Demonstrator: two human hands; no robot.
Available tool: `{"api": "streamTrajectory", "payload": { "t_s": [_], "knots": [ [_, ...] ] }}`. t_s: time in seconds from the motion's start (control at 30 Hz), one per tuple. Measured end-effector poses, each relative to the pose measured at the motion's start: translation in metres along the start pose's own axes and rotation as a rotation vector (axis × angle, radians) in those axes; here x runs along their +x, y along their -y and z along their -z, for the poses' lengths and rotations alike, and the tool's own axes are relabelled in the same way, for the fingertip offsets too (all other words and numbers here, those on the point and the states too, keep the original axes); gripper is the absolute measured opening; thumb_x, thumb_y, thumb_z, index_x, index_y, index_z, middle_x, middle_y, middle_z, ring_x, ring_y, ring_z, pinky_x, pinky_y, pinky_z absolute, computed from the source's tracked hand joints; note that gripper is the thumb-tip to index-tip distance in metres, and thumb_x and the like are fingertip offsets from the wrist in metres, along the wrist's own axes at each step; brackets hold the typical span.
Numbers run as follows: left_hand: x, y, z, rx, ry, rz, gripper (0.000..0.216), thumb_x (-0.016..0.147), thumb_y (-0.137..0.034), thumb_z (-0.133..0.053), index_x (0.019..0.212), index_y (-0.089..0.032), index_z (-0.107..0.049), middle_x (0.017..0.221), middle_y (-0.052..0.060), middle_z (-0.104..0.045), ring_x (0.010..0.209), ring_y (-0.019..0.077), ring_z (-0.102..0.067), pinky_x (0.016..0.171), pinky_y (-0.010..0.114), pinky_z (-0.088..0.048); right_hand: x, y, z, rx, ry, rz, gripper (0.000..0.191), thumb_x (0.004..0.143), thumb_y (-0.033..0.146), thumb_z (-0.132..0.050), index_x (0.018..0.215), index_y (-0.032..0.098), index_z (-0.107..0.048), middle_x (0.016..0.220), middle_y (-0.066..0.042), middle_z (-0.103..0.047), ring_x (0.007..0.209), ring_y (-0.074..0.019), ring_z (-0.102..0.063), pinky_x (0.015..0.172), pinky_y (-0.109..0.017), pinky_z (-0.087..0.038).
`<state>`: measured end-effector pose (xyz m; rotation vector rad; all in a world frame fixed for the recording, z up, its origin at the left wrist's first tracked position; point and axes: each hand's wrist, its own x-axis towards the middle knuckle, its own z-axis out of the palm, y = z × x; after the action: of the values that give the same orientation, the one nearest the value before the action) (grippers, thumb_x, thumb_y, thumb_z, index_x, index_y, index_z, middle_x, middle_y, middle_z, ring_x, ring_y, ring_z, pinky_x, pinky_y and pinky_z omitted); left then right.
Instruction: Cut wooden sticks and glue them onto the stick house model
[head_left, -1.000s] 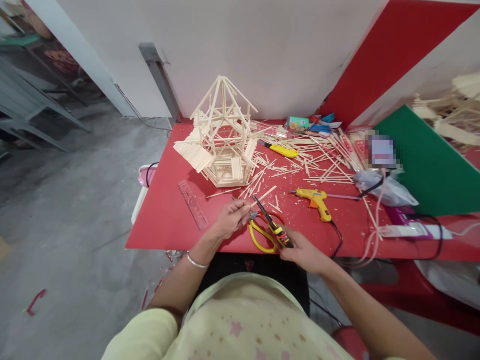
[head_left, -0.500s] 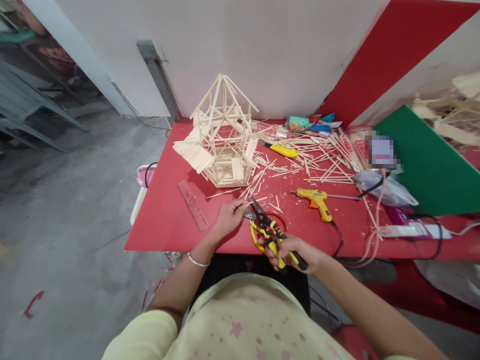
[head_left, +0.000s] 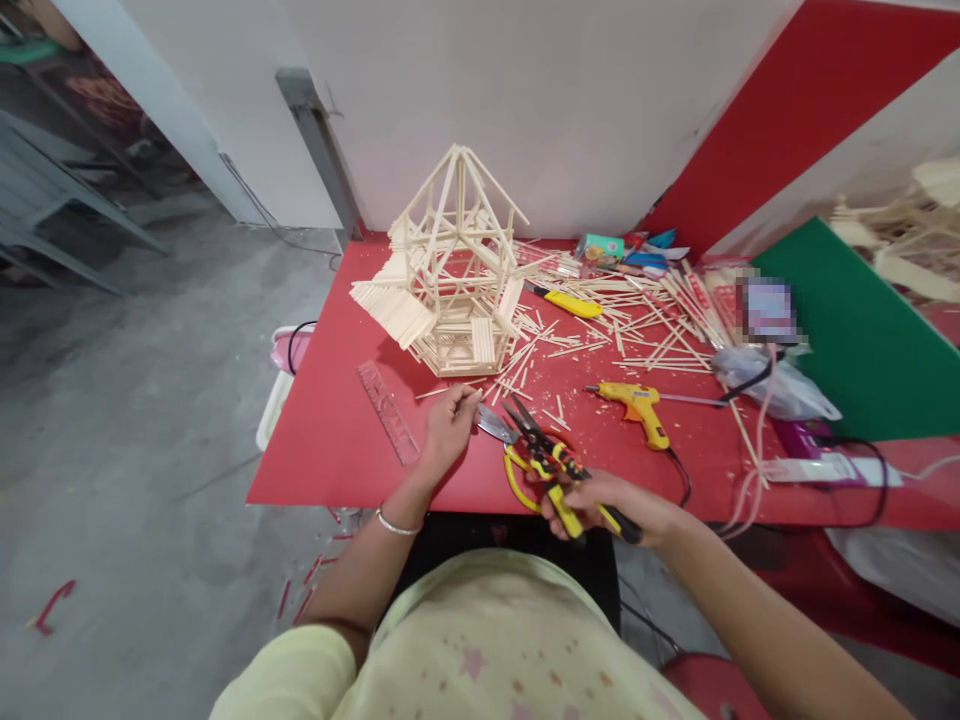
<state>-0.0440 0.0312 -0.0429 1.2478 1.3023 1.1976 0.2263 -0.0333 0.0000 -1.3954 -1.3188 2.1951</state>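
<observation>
Snips [head_left: 551, 462] sit gripped in my right hand [head_left: 600, 500]; my left hand [head_left: 448, 428] pinches a thin stick [head_left: 469, 393] just beside their open blades.

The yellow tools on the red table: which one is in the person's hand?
The snips with black and yellow handles, in the right hand. The yellow glue gun and the yellow utility knife lie untouched farther back on the table.

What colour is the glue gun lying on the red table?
Yellow glue gun, orange trigger; seen in the head view.
</observation>
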Motion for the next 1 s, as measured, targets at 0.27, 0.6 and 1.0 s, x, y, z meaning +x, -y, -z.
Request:
{"api": "streamTrajectory", "payload": {
  "t_s": [0.27, 0.6, 1.0],
  "knots": [
    [0.001, 0.001, -0.006, -0.209, 0.084, 0.070, 0.028, 0.089, -0.046, -0.066, 0.091, -0.018, -0.061, 0.064, -0.003, -0.061, 0.048, 0.0070, -0.050, 0.048, 0.018, -0.036, -0.011, -0.023, 0.021, -1.141, -1.016, 0.069, 0.063, 0.080, 0.052, -0.066, 0.133, 0.020, -0.059, 0.109, -0.017, -0.068, 0.101, -0.0368, -0.065, 0.084, -0.048, -0.050],
    [-0.014, -0.017, -0.005, -0.241, 0.101, 0.063, 0.026, 0.088, -0.043, -0.069, 0.089, -0.017, -0.064, 0.068, -0.002, -0.063, 0.049, 0.0072, -0.050, 0.047, 0.019, -0.040, 0.014, 0.016, -0.039, -1.258, -0.745, 0.413, 0.040, 0.092, 0.031, -0.051, 0.130, 0.025, -0.064, 0.116, -0.014, -0.064, 0.105, -0.0306, -0.061, 0.092, -0.044, -0.049],
    [-0.027, -0.036, 0.007, -0.305, 0.095, 0.064, 0.028, 0.088, -0.044, -0.069, 0.084, -0.017, -0.066, 0.070, 0.000, -0.064, 0.052, 0.0065, -0.050, 0.049, 0.018, -0.042, 0.044, 0.003, -0.042, -1.448, -0.650, 0.243, 0.068, 0.078, 0.021, -0.061, 0.145, 0.013, -0.049, 0.100, -0.017, -0.068, 0.095, -0.0318, -0.062, 0.085, -0.041, -0.048]
  ]
}}
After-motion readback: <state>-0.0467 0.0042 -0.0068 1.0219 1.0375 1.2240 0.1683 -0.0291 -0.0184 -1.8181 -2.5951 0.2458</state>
